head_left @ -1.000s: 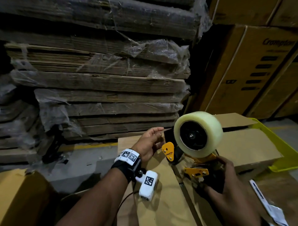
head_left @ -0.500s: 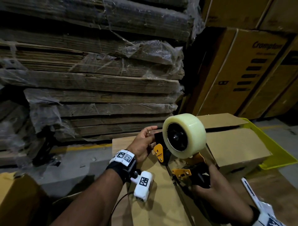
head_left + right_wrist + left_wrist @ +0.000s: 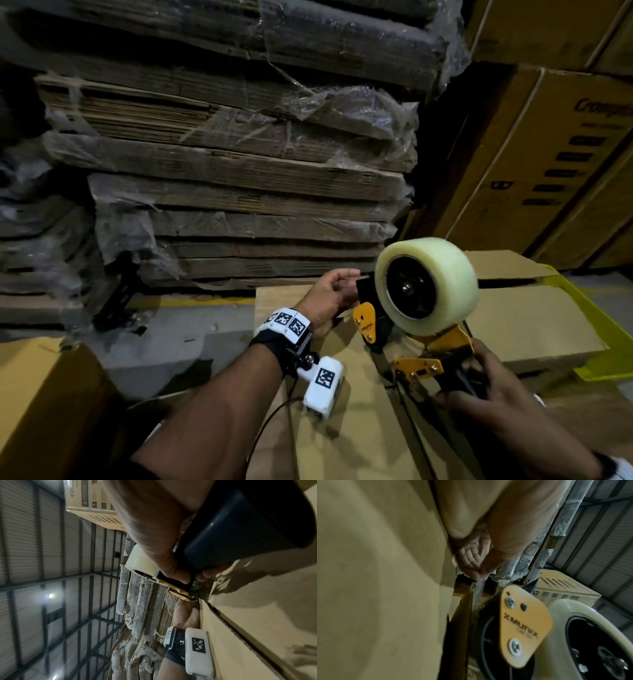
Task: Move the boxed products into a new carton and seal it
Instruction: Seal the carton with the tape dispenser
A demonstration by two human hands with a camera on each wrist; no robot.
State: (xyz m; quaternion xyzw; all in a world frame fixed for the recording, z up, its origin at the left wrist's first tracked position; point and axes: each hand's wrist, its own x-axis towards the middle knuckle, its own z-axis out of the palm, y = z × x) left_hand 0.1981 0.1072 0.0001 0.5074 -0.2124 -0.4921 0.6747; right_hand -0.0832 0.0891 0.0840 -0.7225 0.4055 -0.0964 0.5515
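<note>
The brown carton (image 3: pixel 342 428) lies in front of me with its top flaps closed along a dark centre seam. My right hand (image 3: pixel 479 387) grips the dark handle (image 3: pixel 240 527) of a yellow-and-black tape dispenser (image 3: pixel 426 286) carrying a thick roll of clear tape. The dispenser stands over the seam near the carton's far end. My left hand (image 3: pixel 329 298) is at the dispenser's front. Its thumb and fingertips (image 3: pixel 476 573) pinch the free tape end (image 3: pixel 478 588) at the carton's far edge. The boxed products are hidden.
Plastic-wrapped stacks of flat cardboard (image 3: pixel 239 171) rise just beyond the carton. Tall printed cartons (image 3: pixel 548 154) stand at the right. A second brown box (image 3: pixel 531 318) sits to the right beside a yellow bin edge (image 3: pixel 603 325). Another carton (image 3: pixel 41 411) is at lower left.
The head view swayed slightly. Both hands and the dispenser keep almost the same pose over the carton's seam.
</note>
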